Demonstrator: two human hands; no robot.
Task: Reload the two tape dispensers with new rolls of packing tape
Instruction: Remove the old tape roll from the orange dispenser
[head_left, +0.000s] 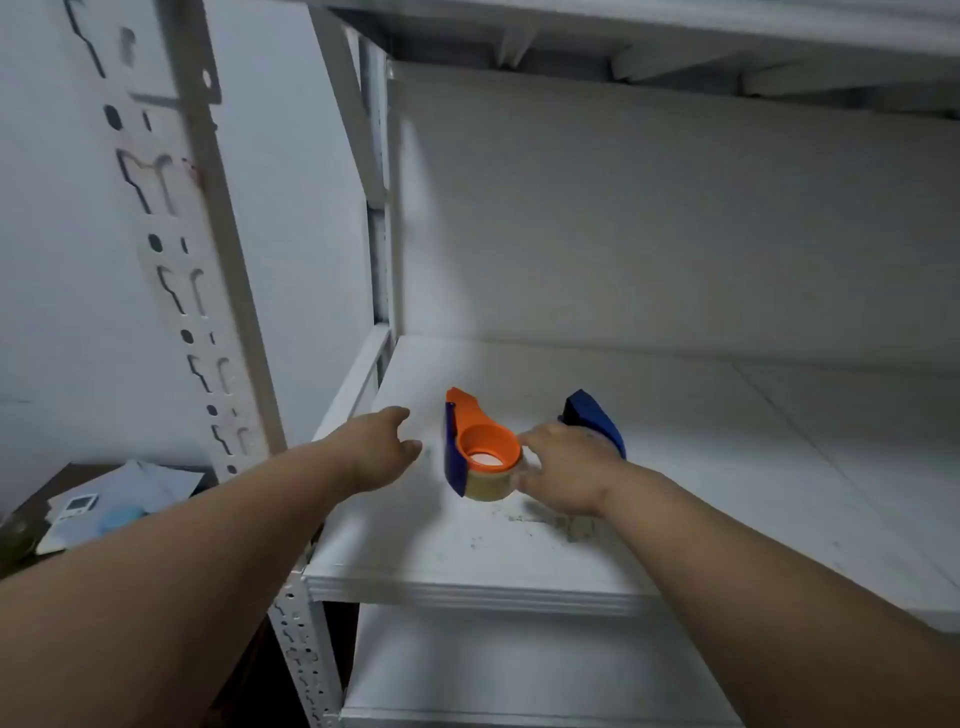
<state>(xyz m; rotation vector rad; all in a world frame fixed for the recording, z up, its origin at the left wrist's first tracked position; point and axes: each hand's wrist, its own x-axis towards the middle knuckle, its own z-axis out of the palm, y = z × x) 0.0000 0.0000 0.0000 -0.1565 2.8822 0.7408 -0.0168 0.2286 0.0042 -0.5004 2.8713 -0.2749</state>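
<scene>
- Dispensers noted on the white shelf (727, 467), centre of the frame: an orange-and-blue dispenser (470, 441) loaded with a tan tape roll (491, 486), and a second blue dispenser (595, 418) just right of it, partly hidden.
- Right hand (563, 467) is seen immediately right of the tape roll, fingers curled toward it and apparently touching its side; a full grip cannot be confirmed. The blue dispenser lies just behind this hand; contact there cannot be told.
- Left hand (382, 447) is held left of the orange dispenser, near but apart, fingers loosely curled, nothing held.
- Long axis of the orange dispenser runs from its pointed nose, toward the upper left of the frame, down to the roll end nearest the viewer.
- Right hand is judged the nearer; the left has a gap to cross rightward.
- Both dispensers appear set down on the shelf; the task is judged close to done, or a pick-up is pending.
- Dusty specks (561, 522) are noted on the shelf below the right hand.
</scene>
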